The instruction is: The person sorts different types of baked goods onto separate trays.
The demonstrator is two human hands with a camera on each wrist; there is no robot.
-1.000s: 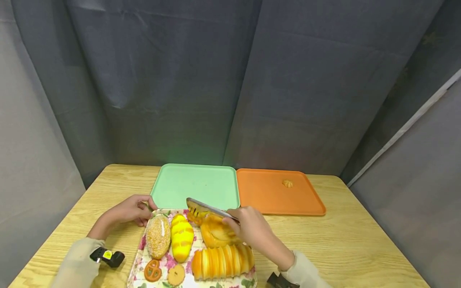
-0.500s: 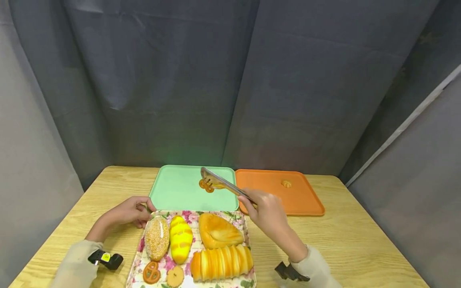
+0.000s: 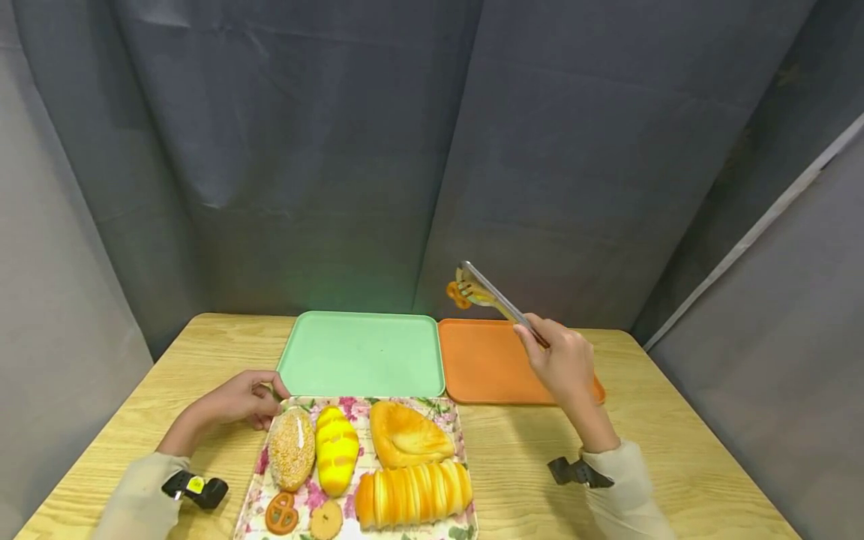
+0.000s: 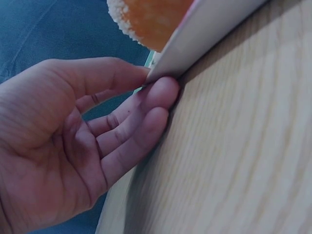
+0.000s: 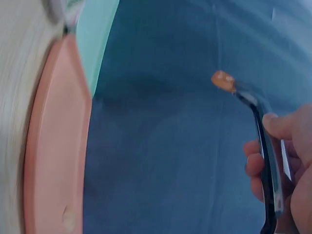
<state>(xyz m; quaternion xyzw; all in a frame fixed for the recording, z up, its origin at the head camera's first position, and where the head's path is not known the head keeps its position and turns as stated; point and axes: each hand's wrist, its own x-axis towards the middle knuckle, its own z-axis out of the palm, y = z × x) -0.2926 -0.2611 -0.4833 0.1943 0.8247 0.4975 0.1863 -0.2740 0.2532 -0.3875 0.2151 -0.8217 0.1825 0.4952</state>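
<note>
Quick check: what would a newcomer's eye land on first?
Likely the metal tongs in the right hand, holding a pretzel aloft in front of the dark curtain. Next, the floral tray of breads in the foreground, its far left corner pinched by the left hand. Beyond it lie the green tray and orange tray.

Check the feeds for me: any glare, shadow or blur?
Head: a white glare streak on the sesame bun, and a soft shadow on the wooden table; left wrist: dim, with dark shadow on the wooden table below the fingers of the left hand; right wrist: bluish, the orange tray looking pinkish and the pretzel in the tongs indistinct.
</note>
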